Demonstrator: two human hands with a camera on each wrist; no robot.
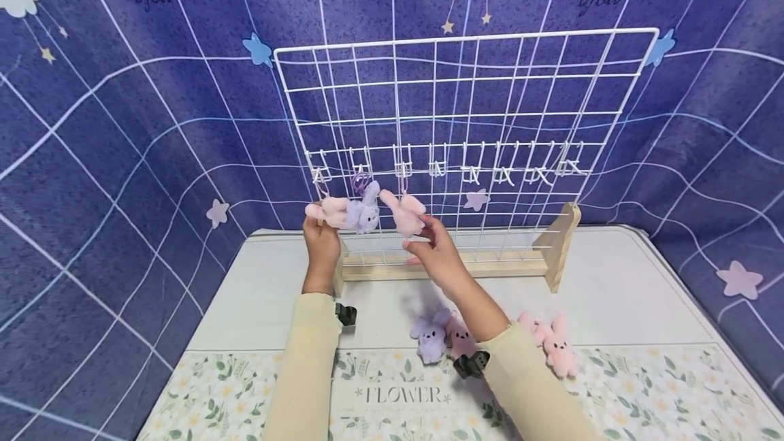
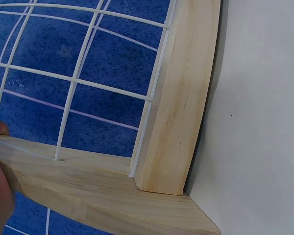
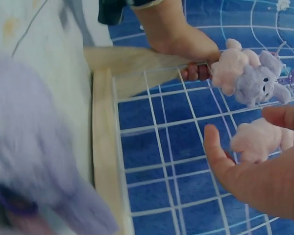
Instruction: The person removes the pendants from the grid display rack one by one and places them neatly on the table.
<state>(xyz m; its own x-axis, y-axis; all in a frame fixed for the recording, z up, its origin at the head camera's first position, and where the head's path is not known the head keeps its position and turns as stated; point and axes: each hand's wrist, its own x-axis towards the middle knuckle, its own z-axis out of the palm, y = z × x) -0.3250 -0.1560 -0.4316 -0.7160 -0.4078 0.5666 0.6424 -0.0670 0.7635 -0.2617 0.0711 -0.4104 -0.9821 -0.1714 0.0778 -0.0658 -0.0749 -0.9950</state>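
Note:
My left hand [image 1: 321, 250] grips the wooden end piece [image 2: 78, 196] of the stand, at the left of the white wire grid [image 1: 435, 114]; its fingers curl behind it in the right wrist view. A pink plush bunny [image 1: 333, 211] and a purple plush bunny [image 1: 365, 213] hang side by side just above that hand. A third plush, pink [image 1: 405, 213], dangles from its chain on a hook to their right. Around its lower end my right hand [image 1: 437, 254] stands with thumb and fingers spread apart. Whether a fingertip touches this plush, I cannot tell.
Several white hooks [image 1: 470, 172] run along the grid. A purple plush [image 1: 431, 339], a pink plush [image 1: 461, 339] and more pink plush [image 1: 560, 349] lie on the table near my right forearm. A flower-print mat [image 1: 245, 393] covers the front.

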